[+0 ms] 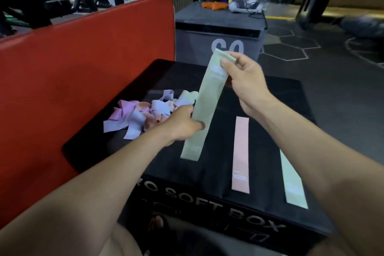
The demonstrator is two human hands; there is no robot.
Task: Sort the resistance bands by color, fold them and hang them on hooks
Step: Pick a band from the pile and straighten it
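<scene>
Presently both hands hold one green band taut above the black box: right hand fingers pinch its top, left hand grips midway, apparently to straighten it. Sorted bands lie right of it, the unsorted heap left.

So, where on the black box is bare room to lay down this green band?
Free: the strip between the held green band and the flat pink band, and the far right corner of the black box. The tangled pile on the left is crowded.
</scene>
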